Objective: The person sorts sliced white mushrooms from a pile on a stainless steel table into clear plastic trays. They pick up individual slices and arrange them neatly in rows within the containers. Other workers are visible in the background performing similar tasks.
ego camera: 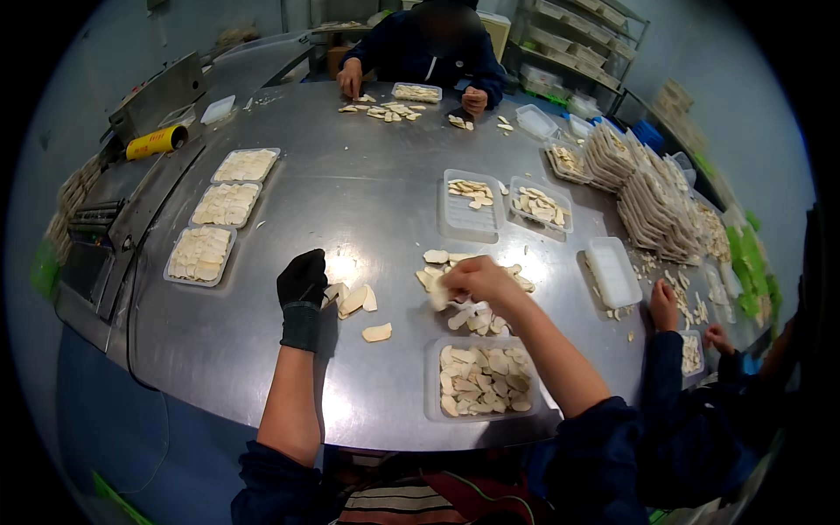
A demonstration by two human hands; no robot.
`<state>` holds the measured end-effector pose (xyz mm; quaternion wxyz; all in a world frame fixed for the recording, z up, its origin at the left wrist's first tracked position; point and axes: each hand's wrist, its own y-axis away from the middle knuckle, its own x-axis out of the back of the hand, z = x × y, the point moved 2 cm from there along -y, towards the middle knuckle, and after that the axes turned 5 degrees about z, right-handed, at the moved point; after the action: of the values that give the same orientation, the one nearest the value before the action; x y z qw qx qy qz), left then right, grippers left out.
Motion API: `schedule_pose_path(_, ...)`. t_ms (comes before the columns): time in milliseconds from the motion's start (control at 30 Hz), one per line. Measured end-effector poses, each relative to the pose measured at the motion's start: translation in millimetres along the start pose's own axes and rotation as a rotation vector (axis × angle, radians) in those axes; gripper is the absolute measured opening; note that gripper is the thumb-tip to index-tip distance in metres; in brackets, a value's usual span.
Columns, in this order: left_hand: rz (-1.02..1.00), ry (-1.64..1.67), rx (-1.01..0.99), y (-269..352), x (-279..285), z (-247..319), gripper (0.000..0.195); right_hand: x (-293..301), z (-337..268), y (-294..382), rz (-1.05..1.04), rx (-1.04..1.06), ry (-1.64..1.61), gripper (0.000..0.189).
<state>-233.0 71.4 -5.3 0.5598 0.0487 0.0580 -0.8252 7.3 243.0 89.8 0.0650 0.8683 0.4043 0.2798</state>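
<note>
My left hand (303, 282), in a black glove, is curled over the steel table. Pale dried slices (355, 300), possibly mushroom, lie against its right side; whether the fingers grip any is hidden. One loose slice (377, 333) rests just nearer to me. My bare right hand (482, 281) pinches a pale slice (438, 295), blurred, above a loose pile of slices (482, 321). Directly below that pile, near the table's front edge, a clear plastic tray (434, 415) holds many overlapping slices.
Three filled trays (224, 205) form a row at left. Beyond my right hand are two part-filled trays (472, 223). Stacked trays (650, 190) crowd the right side. A person (420, 52) sits opposite; another person's hand (664, 305) is at right. A yellow cylinder (156, 142) lies far left.
</note>
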Motion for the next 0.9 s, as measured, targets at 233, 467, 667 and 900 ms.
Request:
schedule_pose_path(233,0.003,-0.022,-0.028,7,3,9,0.018,34,19,4,0.119,0.313,0.393,0.018)
schedule_pose_path(467,0.072,-0.029,0.089,8,-8,12,0.015,37,54,20,-0.103,0.218,0.473,0.025)
schedule_pose_path(667,0.041,0.184,0.126,11,-6,11,0.016,54,69,2,0.097,0.128,0.175,0.019)
schedule_pose_path(900,0.079,0.084,0.158,8,-3,12,0.012,38,59,15,-0.025,0.309,0.496,0.041)
